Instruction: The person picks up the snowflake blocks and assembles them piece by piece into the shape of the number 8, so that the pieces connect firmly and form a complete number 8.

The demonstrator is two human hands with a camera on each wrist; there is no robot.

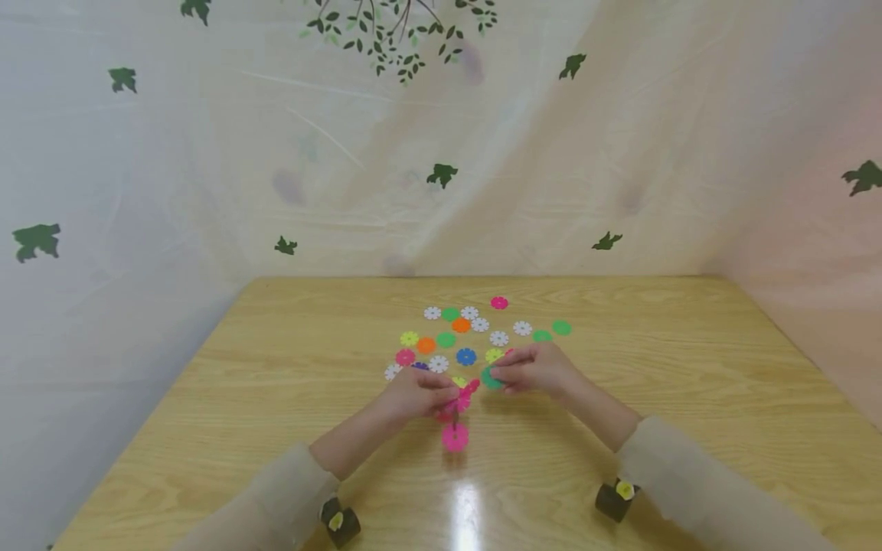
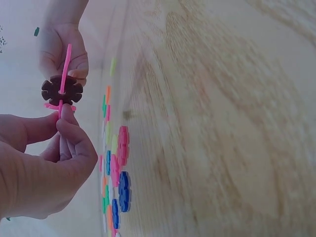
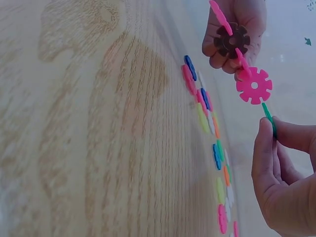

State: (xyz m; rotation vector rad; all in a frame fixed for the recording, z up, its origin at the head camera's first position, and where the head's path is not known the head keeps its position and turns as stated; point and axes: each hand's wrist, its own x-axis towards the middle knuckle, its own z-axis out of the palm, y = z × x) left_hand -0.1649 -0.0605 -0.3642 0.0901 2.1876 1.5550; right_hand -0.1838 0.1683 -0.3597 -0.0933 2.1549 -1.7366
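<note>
The disc chain (image 1: 459,402) is pinched between the thumb and fingers of your left hand (image 1: 416,394), held over the near middle of the surface (image 1: 654,383). Just to its right, your right hand (image 1: 537,369) has its thumb and fingers clamped on a green disc (image 1: 492,377); you cannot tell whether that disc touches the chain. The surface is pale wood grain with a streak of glare at its near side, and pale cloth (image 1: 372,222) closes in the far, left and right sides, printed with dark green birds (image 1: 442,175) and, at the top, a leafy branch (image 1: 406,34). The near end of the surface runs out of your head view, as do both sleeves (image 1: 710,482). Your left hand partly covers a blue disc, your right hand a pink one and a green one; your wrist views show the loose pieces edge-on, too bunched to count. Within the chain you can make out at least three pink discs (image 3: 254,85) and one brown disc (image 3: 241,40). Lying beyond your hands, your head view shows seven white discs (image 1: 522,328), four green, three yellow, three pink, two orange and two blue. One dark block (image 1: 340,522) sits by each wrist.
</note>
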